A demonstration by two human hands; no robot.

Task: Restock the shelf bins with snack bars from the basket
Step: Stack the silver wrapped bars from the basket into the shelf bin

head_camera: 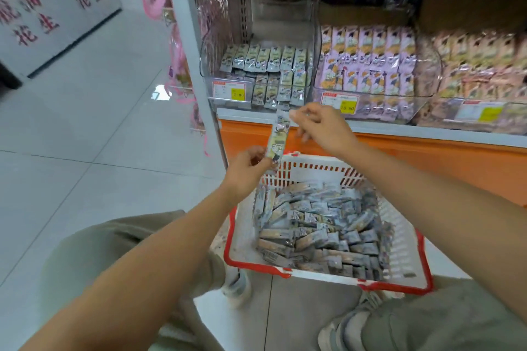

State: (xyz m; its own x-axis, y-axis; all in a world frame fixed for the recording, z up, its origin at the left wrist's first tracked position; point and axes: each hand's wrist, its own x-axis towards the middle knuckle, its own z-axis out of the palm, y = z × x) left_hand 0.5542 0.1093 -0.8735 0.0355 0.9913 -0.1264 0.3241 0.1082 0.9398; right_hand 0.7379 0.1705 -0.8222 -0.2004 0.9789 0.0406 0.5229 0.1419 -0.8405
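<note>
Pale tiled floor point(85, 128) beneath red-rimmed basket point(399, 289), shelf bins point(256, 77) ahead.

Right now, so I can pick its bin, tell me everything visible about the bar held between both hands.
The bar is a long, narrow packet in glossy wrap, silver-grey at the ends with a pale yellow printed middle, too blurred to read. It stands nearly upright in the air, above the far rim of the basket and close below the left bin. The left hand pinches its lower end, the right hand its upper end. Its colours match that bin's packets.
</note>
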